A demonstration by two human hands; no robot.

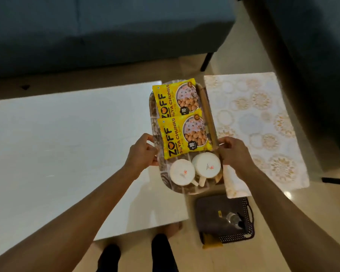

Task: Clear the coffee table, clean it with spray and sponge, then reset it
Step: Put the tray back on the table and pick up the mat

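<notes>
While both hands, left (143,150) and right (232,152), curled their fingers round the tray (155,107) rims, it hung level over the bench (67,134) edge, steadying mugs (182,173).

Dim warm indoor light, soft focus, wide-angle bending at edges

From my feed, both forearms (98,195) are bare, no sleeves, watch or rings visible; dark trousers (161,252) cover the legs, one foot (172,228) bare.
</notes>
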